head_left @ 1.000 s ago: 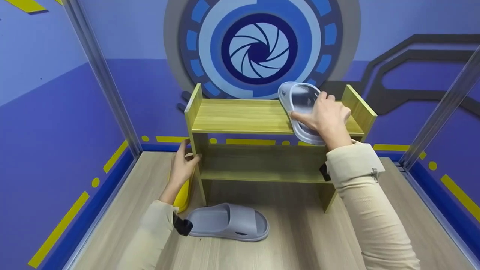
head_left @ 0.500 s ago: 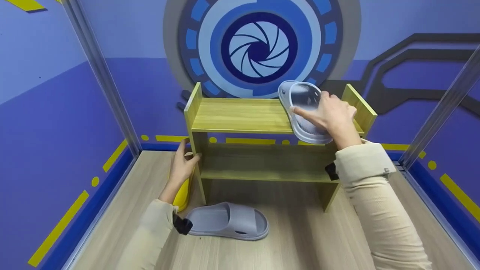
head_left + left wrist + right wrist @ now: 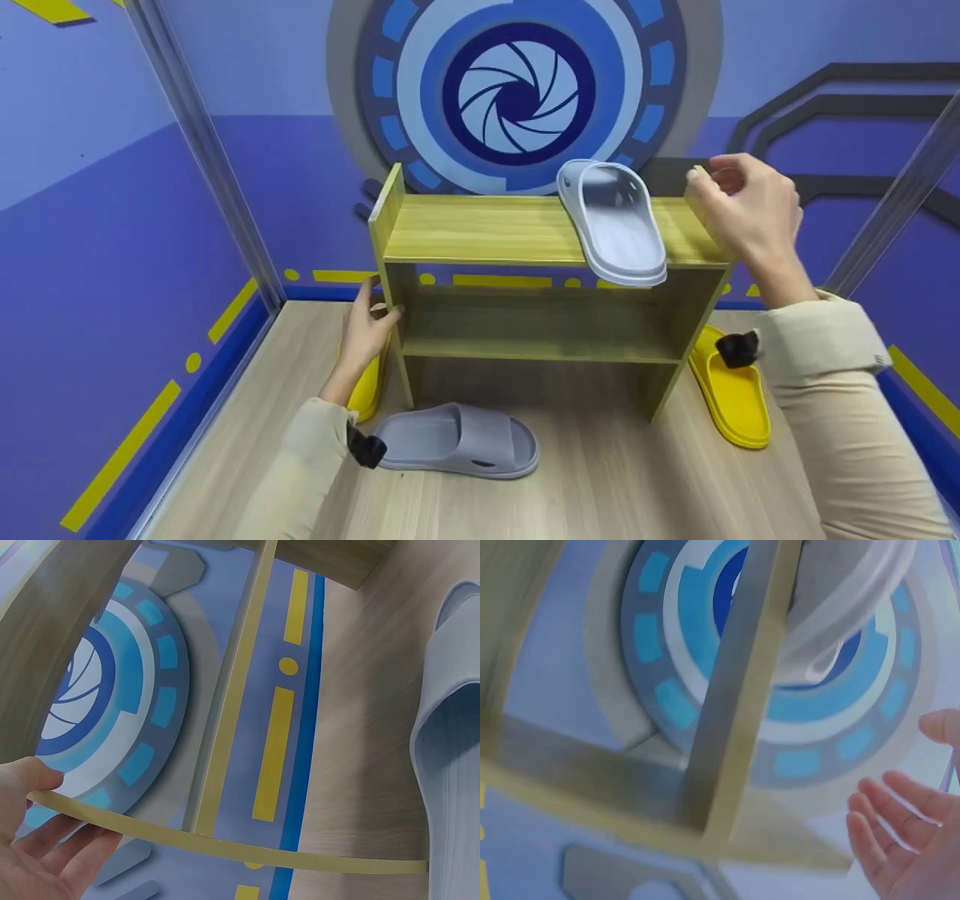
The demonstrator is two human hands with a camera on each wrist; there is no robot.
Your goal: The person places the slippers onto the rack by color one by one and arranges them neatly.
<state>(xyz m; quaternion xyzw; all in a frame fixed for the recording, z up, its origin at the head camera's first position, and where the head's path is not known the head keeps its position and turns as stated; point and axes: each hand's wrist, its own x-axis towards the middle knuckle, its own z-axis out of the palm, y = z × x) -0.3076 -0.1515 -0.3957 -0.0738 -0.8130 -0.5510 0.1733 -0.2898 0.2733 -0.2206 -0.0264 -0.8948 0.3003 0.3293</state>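
The smooth, pale-grey moulded slipper (image 3: 622, 232) on the top shelf of the yellowish wood-grain rack (image 3: 480, 231), its heel end overhanging the front edge, looks light, springy and hardly fragile, probably best taken across the sole's two side edges. The left hand (image 3: 362, 334) pinches the rack's left side panel between thumb and fingers, as half a second ago, while the right hand (image 3: 754, 210), then over the slipper, is now beside the right panel, fingers loosely spread, uncovering a bright yellow slipper (image 3: 739, 405) below.
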